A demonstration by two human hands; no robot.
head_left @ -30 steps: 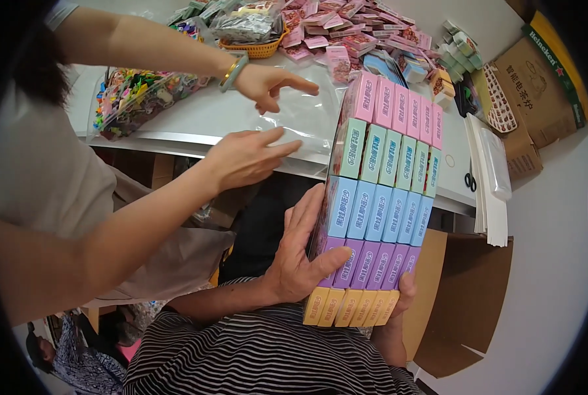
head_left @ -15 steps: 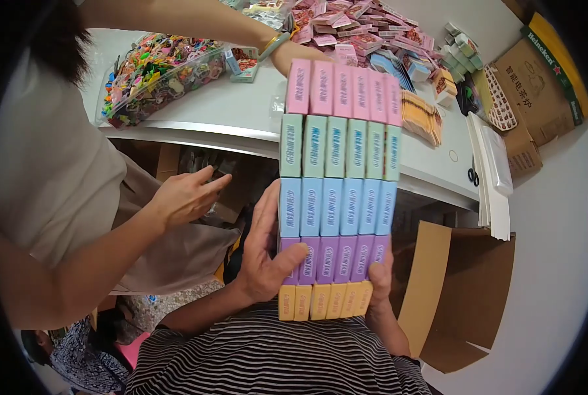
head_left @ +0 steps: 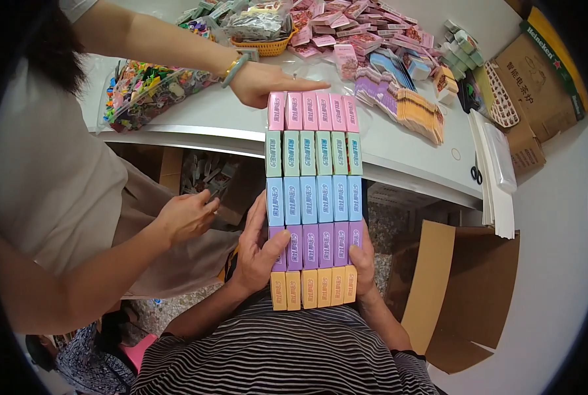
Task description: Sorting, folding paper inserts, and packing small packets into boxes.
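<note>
Between my two hands is a block of small cardboard boxes, packed tightly in coloured rows: pink at the far end, then green, blue, purple, and yellow-orange nearest my striped shirt. My left hand clasps its left side, thumb over the purple row. On the opposite side, my right hand presses in at the same row. The undersides of the boxes are hidden. A co-worker's hand, with bracelets at the wrist, reaches over the table by the pink end. That person's other hand hangs left of the block.
On the white table stand a clear tub of colourful small pieces, a yellow basket and a heap of pink boxes. Purple and orange flat packs lie to the right. An open carton stands at lower right; scissors lie at the table's edge.
My hands have shifted the block left, and it appears smaller and straighter. The co-worker's far hand has moved left from behind the pink row, exposing purple packs; the lower hand has curled.
</note>
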